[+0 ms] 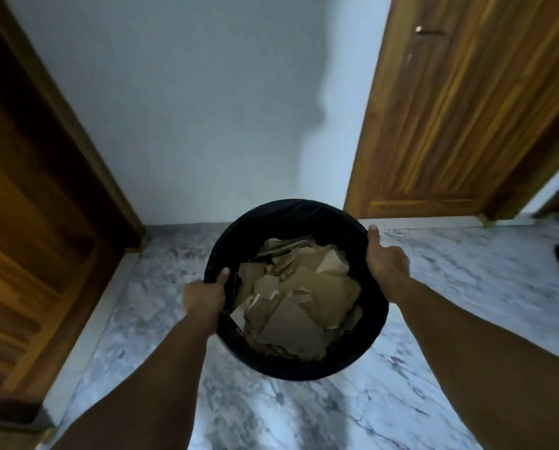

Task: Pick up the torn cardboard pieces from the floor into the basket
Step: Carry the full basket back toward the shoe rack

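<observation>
Black basket at frame centre holds torn cardboard pieces. Left hand grips its left rim, right hand its right rim, above marble floor.

Single view, head-mounted, wide-angle. Looks forward and steeply down over both outstretched forearms onto the basket, which sits close and near frame centre, its open mouth facing the lens. Marble floor surrounds the basket on the near, left and right sides. Beyond the basket: pale wall, flanked by a wooden door right and another left. Edges bowed, slightly blurred.
</observation>
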`<state>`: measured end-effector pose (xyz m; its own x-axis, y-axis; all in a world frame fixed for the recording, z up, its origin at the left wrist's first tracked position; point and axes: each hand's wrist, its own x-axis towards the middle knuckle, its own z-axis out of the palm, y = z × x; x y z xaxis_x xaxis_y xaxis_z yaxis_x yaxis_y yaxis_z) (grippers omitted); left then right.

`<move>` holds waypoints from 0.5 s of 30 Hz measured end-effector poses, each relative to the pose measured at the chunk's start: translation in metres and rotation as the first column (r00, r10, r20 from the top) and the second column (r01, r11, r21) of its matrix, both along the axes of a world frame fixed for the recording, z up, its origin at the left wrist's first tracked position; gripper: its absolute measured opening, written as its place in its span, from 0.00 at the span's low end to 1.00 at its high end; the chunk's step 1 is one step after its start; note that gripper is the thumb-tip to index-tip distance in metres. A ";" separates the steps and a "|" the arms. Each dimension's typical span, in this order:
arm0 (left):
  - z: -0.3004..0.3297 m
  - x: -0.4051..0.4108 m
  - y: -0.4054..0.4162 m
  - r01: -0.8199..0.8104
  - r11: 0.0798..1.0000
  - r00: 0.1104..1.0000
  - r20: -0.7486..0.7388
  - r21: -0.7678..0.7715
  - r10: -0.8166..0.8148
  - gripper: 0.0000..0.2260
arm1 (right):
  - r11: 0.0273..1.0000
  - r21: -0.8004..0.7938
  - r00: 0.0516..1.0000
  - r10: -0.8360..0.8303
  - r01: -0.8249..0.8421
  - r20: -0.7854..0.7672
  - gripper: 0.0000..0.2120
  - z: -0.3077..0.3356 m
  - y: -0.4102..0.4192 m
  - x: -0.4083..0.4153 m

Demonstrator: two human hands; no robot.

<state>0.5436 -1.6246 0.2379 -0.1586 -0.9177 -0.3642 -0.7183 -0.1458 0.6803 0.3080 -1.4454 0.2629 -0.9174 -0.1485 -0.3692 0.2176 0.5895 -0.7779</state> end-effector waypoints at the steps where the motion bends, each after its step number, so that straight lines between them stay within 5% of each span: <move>1: 0.005 -0.025 0.012 0.071 0.997 0.997 0.021 -0.002 -0.071 0.27 | 0.998 0.009 0.998 -0.057 0.057 0.002 0.46 0.006 0.024 -0.015; 9: 0.022 -0.169 0.114 0.380 0.925 0.925 0.028 0.013 -0.380 0.26 | 0.956 0.066 0.958 -0.286 0.285 0.012 0.46 0.028 0.179 -0.103; 15: 0.026 -0.290 0.219 0.340 0.911 0.910 -0.328 0.235 -0.255 0.44 | 0.900 0.055 0.901 -0.434 0.432 0.017 0.38 0.029 0.312 -0.172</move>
<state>0.2535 -1.4058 0.2641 -0.5430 -0.6772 -0.4966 -0.5407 -0.1706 0.8238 0.1365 -1.1331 0.2923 -0.8760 0.2799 -0.3927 0.4817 0.4693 -0.7401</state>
